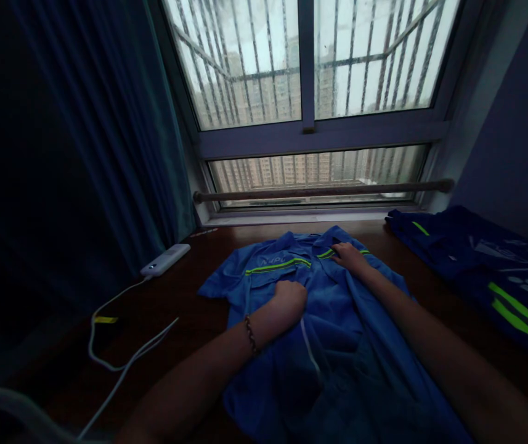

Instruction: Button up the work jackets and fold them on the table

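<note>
A blue short-sleeved work shirt [264, 296] with yellow-green stripes across the chest lies spread on the dark wooden surface, collar toward the window. My left hand [290, 303], with a bracelet on its wrist, is closed in a fist on the middle of the shirt front, around the front edge; its fingertips are hidden. Farther up, by the chest stripe on the right, my right hand [350, 256] has its fingers bent and pinching the cloth near the front opening. The lower part of the shirt is creased and lies in shadow.
Another dark blue garment [471, 253] with yellow-green stripes lies at the right by the wall. On the left are a white power strip [166, 259], a white cable [125, 368] and a blue curtain [120, 123]. A barred window [307, 126] with a rail [323, 192] stands behind.
</note>
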Motion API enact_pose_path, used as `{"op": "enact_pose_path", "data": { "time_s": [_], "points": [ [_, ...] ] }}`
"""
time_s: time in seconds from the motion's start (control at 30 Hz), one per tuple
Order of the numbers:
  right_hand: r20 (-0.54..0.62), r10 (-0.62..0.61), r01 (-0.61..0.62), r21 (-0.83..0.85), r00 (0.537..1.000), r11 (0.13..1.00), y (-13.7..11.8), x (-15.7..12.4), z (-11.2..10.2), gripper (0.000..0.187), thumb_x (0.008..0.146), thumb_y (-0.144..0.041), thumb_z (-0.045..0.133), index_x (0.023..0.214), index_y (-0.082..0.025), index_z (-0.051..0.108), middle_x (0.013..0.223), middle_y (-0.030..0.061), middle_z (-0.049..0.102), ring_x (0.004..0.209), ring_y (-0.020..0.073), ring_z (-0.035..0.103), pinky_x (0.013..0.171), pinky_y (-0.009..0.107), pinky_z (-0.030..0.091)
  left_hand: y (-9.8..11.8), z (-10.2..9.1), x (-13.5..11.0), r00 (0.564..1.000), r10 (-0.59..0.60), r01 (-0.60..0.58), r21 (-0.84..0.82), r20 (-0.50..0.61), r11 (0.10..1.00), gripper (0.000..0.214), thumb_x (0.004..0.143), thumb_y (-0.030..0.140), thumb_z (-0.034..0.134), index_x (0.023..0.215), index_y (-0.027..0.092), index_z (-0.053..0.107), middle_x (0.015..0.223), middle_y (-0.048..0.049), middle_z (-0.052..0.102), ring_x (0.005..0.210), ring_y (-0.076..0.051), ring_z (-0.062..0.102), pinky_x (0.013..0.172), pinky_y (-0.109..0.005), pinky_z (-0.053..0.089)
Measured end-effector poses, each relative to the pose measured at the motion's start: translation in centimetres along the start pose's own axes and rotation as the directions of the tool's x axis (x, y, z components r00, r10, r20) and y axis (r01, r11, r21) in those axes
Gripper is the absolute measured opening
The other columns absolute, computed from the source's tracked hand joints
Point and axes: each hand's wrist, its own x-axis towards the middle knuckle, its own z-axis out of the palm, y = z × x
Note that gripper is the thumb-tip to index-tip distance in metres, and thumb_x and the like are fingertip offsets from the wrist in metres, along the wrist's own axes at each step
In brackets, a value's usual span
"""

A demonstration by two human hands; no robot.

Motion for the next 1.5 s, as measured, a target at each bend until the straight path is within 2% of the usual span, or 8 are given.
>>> {"op": "enact_pose_path", "data": {
  "time_s": [0.2,0.3,0.47,0.63,0.8,0.9,1.03,1.5],
  "points": [
    [0.116,0.082,-0.075,-0.06,0.99,0.995,-2.6,0.1,-3.2,0.03,0.076,-0.037,0.05,0.084,-0.011,0.063,0.086,0.0137,0.061,0.082,0.0231,0.057,0.071,0.029,0.042,-0.6,-0.9,0.1,0.982,0.125,-0.148,-0.164,-0.143,0.975,0.026,0.079,0.019,0.036,0.078,0.009,0.06,0.075,-0.0141,0.061,0.068,-0.02,0.058,0.063,-0.03,0.045],
    [0.207,0.073,-0.063,-0.058,0.976,0.996,-4.2,-0.7,-2.4,0.039,0.065,-0.046,0.061,0.082,-0.012,0.063,0.083,0.0124,0.062,0.076,0.0227,0.058,0.064,0.027,0.043,-0.5,-1.1,0.5,0.935,0.351,-0.28,-0.503,0.049,0.818,0.035,0.081,0.035,0.035,0.071,0.012,0.059,0.063,-0.004,0.058,0.051,-0.012,0.051,0.052,-0.022,0.042],
    [0.086,0.078,-0.072,-0.068,0.993,0.995,-5.0,-1.9,0.5,0.056,0.071,-0.054,0.052,0.104,-0.009,0.053,0.106,0.0189,0.051,0.093,0.0268,0.053,0.075,0.031,0.041,-1.2,-0.2,1.6,0.801,0.483,0.042,-0.838,0.354,0.544,0.029,0.075,0.042,0.048,0.071,0.016,0.061,0.052,0.0018,0.054,0.043,-0.01,0.048,0.045,-0.021,0.042],
    [0.169,-0.012,-0.002,0.082,0.985,0.997,-3.3,-0.9,1.1,0.052,0.07,-0.052,0.054,0.103,-0.012,0.051,0.103,0.015,0.055,0.094,0.0262,0.053,0.077,0.031,0.04,-2.9,-0.1,2.2,0.733,0.568,0.124,-0.895,0.374,0.429,0.026,0.073,0.041,0.053,0.074,0.018,0.064,0.057,-0.0009,0.061,0.052,-0.013,0.057,0.053,-0.023,0.047],
    [0.263,-0.057,0.012,0.168,0.963,0.986,-1.9,0.2,0.6,0.052,0.066,-0.034,0.061,0.112,-0.014,0.049,0.107,0.0091,0.056,0.095,0.0205,0.054,0.074,0.023,0.041,-3.4,0.5,4.6,0.98,0.177,-0.167,-0.857,-0.09,0.488,0.029,0.077,0.036,0.046,0.079,0.013,0.063,0.071,-0.0044,0.065,0.059,-0.013,0.059,0.056,-0.022,0.045],
    [0.323,-0.098,0.038,0.186,0.941,0.982,-1.5,0.6,0.3,0.063,0.058,-0.026,0.064,0.117,-0.013,0.046,0.113,0.0091,0.053,0.098,0.0195,0.052,0.075,0.021,0.041,-3.3,1.4,7.1,0.933,-0.038,-0.223,-0.659,-0.357,0.718,0.022,0.075,0.027,0.047,0.08,0.014,0.064,0.077,-0.0051,0.065,0.068,-0.014,0.059,0.065,-0.024,0.043],
    [0.345,-0.129,0.082,0.148,0.93,0.986,-1.9,0.7,-0.3,0.053,0.056,-0.024,0.062,0.107,-0.013,0.055,0.102,0.0104,0.059,0.091,0.0224,0.056,0.072,0.025,0.043,-2.8,2.6,10.2,0.927,-0.081,-0.118,-0.492,-0.365,0.863,0.017,0.07,0.026,0.052,0.08,0.016,0.062,0.082,-0.005,0.064,0.074,-0.016,0.057,0.066,-0.023,0.041],
    [0.03,-0.084,0.08,0.116,0.996,0.99,-4.1,-0.6,1.3,0.029,0.077,-0.024,0.044,0.103,-0.017,0.054,0.099,0.0086,0.055,0.095,0.0178,0.049,0.08,0.025,0.036,-2.8,5.8,12.9,0.877,-0.31,0.013,-0.627,-0.367,0.779,0.021,0.066,0.031,0.057,0.082,0.017,0.054,0.072,0.0008,0.059,0.066,-0.013,0.055,0.055,-0.021,0.034]
  ]
}}
